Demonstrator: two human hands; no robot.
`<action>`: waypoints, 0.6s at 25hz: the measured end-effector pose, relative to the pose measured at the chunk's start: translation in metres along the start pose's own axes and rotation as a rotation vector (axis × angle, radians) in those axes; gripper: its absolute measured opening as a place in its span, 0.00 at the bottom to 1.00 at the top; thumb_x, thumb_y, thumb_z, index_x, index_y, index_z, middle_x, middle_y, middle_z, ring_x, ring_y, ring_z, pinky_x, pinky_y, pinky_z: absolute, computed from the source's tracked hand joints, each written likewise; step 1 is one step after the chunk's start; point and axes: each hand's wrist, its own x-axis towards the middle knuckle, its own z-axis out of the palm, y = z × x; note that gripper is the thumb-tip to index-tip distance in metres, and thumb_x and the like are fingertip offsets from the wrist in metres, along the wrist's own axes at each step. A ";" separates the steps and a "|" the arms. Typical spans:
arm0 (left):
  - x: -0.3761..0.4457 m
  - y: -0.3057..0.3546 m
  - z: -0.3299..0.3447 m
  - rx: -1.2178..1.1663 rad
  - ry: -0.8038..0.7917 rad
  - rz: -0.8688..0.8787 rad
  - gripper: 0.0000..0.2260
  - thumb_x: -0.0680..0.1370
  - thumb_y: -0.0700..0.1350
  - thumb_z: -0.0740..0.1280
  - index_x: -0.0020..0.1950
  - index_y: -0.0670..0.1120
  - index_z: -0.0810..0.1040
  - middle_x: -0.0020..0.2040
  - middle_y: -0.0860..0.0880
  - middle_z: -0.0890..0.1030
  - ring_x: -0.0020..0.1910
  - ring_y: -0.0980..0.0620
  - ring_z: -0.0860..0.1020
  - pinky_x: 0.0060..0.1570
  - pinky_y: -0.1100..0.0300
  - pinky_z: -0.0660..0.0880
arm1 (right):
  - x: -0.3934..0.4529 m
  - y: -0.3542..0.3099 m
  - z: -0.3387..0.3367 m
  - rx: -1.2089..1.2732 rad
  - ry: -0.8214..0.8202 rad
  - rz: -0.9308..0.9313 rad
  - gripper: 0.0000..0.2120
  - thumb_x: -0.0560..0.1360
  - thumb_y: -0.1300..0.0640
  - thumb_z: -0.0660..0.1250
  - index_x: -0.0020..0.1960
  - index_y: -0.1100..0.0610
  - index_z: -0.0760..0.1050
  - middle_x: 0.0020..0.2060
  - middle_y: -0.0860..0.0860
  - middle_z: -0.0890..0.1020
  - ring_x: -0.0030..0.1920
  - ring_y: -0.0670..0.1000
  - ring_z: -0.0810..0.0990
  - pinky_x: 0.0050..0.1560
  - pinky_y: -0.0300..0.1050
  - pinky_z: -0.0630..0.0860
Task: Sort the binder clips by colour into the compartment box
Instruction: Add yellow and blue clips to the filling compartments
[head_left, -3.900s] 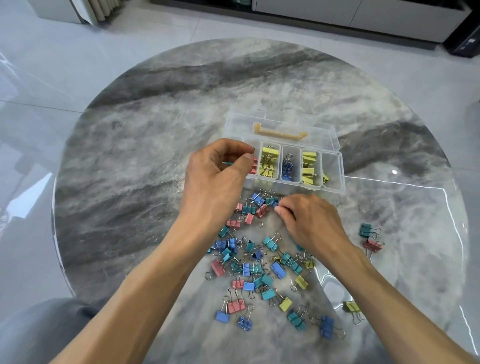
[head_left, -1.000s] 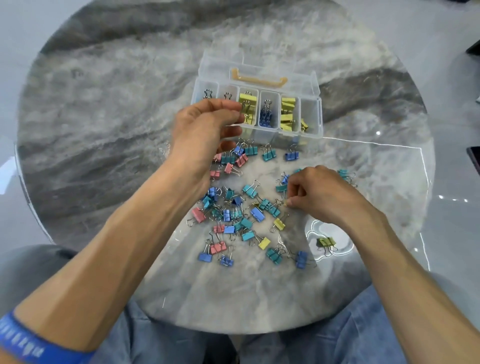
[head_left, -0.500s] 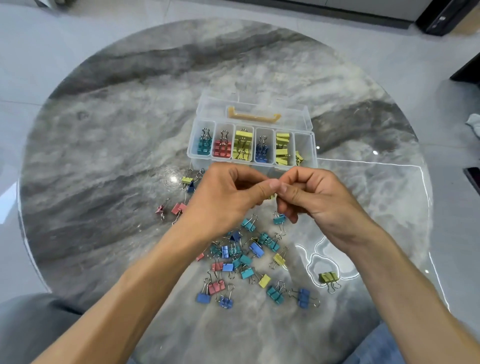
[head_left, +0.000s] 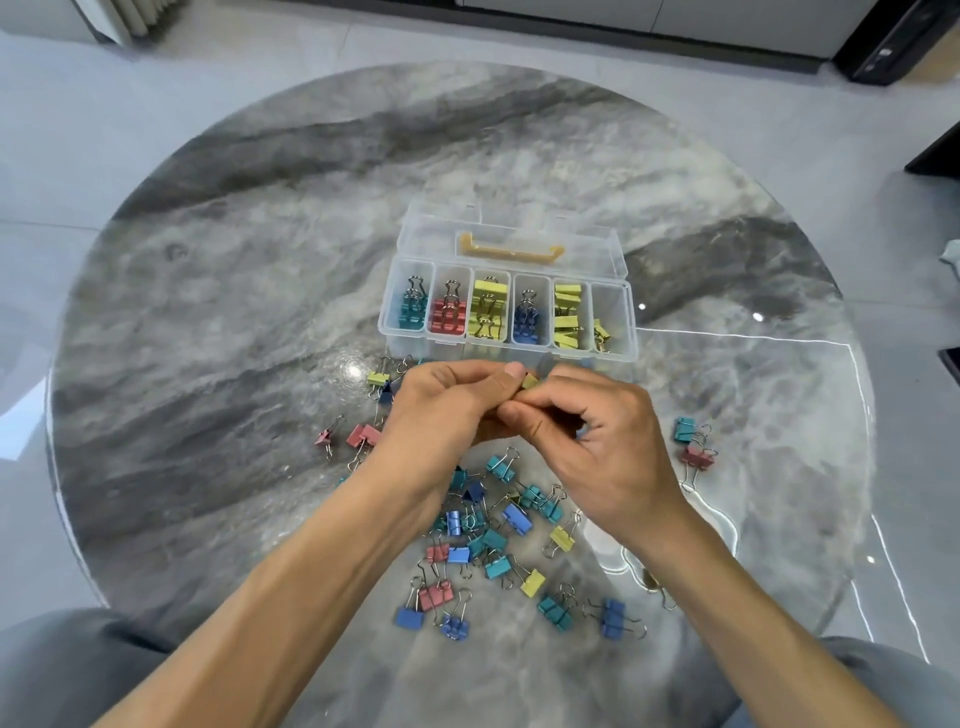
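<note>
1. Table (head_left: 218, 291): round, marble; compartment box (head_left: 621, 291) open, long axis left-right, clips sorted inside.
2. Loose binder clips (head_left: 511, 519) piled near the person.
3. Left hand (head_left: 441, 400) and right hand (head_left: 597, 441) meet just before the box, fingers of both pinching a yellow clip (head_left: 530, 381); which way it points I can't tell.
4. Step: mid-sort. Next: drop it in a yellow compartment.

Loose binder clips (head_left: 498, 540) are crowding the table's (head_left: 218, 322) near middle; the compartment box (head_left: 506, 312) is standing behind them. Bare marble is lying open toward the left edge.
</note>
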 end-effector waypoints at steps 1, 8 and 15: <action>0.001 0.001 0.000 0.021 -0.007 0.024 0.05 0.77 0.38 0.69 0.46 0.39 0.85 0.43 0.40 0.86 0.42 0.47 0.83 0.44 0.59 0.82 | 0.001 -0.002 -0.001 0.107 -0.016 0.092 0.01 0.74 0.61 0.74 0.46 0.59 0.83 0.34 0.49 0.81 0.33 0.48 0.77 0.34 0.45 0.75; 0.001 0.005 -0.002 0.076 -0.045 0.057 0.07 0.71 0.41 0.73 0.46 0.38 0.84 0.39 0.42 0.85 0.39 0.50 0.82 0.44 0.60 0.81 | 0.000 0.009 -0.006 0.058 0.016 0.207 0.13 0.73 0.58 0.75 0.57 0.53 0.82 0.33 0.43 0.80 0.32 0.42 0.75 0.33 0.43 0.75; -0.002 0.000 0.006 0.092 0.052 0.072 0.03 0.75 0.38 0.72 0.47 0.40 0.83 0.41 0.44 0.86 0.39 0.52 0.83 0.44 0.62 0.81 | 0.000 0.006 -0.005 -0.066 0.185 0.218 0.03 0.73 0.58 0.75 0.46 0.57 0.84 0.35 0.46 0.84 0.34 0.45 0.82 0.36 0.43 0.80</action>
